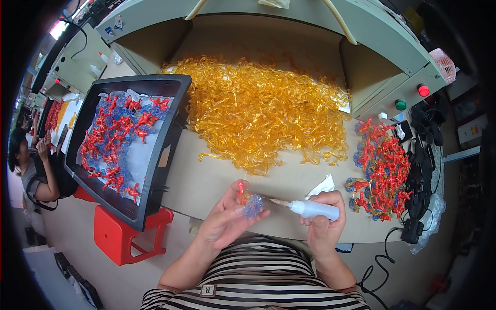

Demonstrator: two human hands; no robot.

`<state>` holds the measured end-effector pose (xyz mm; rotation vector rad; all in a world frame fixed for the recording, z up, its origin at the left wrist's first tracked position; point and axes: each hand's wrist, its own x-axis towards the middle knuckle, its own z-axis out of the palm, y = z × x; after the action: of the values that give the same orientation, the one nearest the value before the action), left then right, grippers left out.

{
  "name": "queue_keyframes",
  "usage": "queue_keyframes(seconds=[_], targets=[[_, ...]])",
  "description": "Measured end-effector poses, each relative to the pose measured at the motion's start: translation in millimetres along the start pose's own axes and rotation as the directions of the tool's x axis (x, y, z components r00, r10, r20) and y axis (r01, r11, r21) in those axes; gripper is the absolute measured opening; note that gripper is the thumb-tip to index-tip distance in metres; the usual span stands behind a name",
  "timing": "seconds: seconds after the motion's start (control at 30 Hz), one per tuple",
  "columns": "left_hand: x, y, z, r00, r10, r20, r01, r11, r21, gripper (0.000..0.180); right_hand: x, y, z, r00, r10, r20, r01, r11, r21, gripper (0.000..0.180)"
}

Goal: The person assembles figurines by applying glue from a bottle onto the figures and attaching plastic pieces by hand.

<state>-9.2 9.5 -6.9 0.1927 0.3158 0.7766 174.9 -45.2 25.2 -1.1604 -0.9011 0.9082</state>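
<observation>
My left hand (223, 223) is closed around a small translucent plastic figure (252, 205) with a blue ruffled part, some yellow and a red part. In my right hand (326, 219) is a white squeeze bottle (313, 210), its body lying between thumb and fingers. The bottle's thin brownish tip points left and ends close to the blue part; whether they touch I cannot tell. Just beyond both hands spreads a large heap of glossy yellow plastic pieces (263, 113). A crumpled white tissue (323, 187) lies by the bottle.
At left, a black tray (155, 170) of red and blue figures stands tilted above a red stool (114, 235). More red, blue and yellow figures (385, 170) are piled at right, beside black cables (421, 175). A grey-green cabinet (403, 77) frames the heap. Another person (39, 170) sits far left.
</observation>
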Motion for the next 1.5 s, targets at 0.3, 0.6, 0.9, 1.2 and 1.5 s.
queue_keyframes(seconds=[0.3, 0.6, 0.9, 1.2, 1.5], targets=[[-0.5, -11.1, -4.0, 0.996, -0.092, -0.019, 0.091, 0.996, -0.023, 0.035, 3.5, -6.1, -8.0, 0.951, -0.299, 0.077, 0.309, 0.923, -0.228, 0.046], [-1.1, -14.0, 0.6, 0.996, -0.082, -0.044, 0.08, 0.996, -0.049, 0.038, 8.0, -9.5, -7.5, 0.861, -0.458, 0.223, 0.509, 0.778, -0.368, 0.047], [-1.3, -15.4, 2.0, 0.998, -0.05, -0.049, 0.049, 0.999, -0.019, 0.041, 8.8, -11.8, -5.8, 0.859, -0.443, 0.259, 0.512, 0.759, -0.401, 0.046], [-0.7, -15.1, 1.8, 0.998, -0.049, -0.027, 0.048, 0.998, -0.031, 0.042, 9.1, -9.5, -4.4, 0.855, -0.454, 0.25, 0.518, 0.754, -0.404, 0.046], [-1.2, -15.5, 1.7, 0.998, -0.048, -0.039, 0.047, 0.998, -0.037, 0.043, 8.5, -9.7, -3.0, 0.86, -0.442, 0.253, 0.509, 0.756, -0.411, 0.045]])
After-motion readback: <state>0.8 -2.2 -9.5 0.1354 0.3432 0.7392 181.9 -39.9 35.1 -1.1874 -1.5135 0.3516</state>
